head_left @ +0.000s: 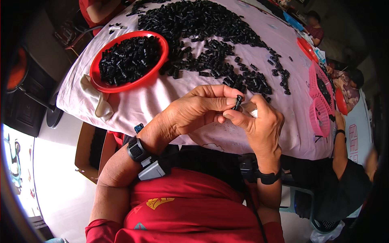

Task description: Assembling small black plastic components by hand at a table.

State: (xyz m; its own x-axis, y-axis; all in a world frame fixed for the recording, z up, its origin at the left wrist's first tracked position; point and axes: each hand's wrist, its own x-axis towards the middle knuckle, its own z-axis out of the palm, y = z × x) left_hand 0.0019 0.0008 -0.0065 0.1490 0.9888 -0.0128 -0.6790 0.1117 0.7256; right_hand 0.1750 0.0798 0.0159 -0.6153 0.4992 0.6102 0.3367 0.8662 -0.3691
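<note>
Above the near side of the table, my left hand (193, 106) pinches a small black plastic part (238, 101) between thumb and fingertips. My right hand (263, 123) is closed close against it, its thumb just below the part. A small whitish piece (254, 113) shows between the right hand's fingers; its kind is too hidden to tell. Past my hands, a large pile of similar black parts (198, 20) spreads over the pale pink tablecloth (170, 101). A red basin (164, 56) full of black parts stands at the left.
A crumpled whitish cloth (96, 99) lies by the basin at the table's left edge. Pink baskets (320, 121) stand on the right side. Other people sit around the table, one close at my right with an arm (340, 154) reaching in. A cardboard box (87, 148) is below left.
</note>
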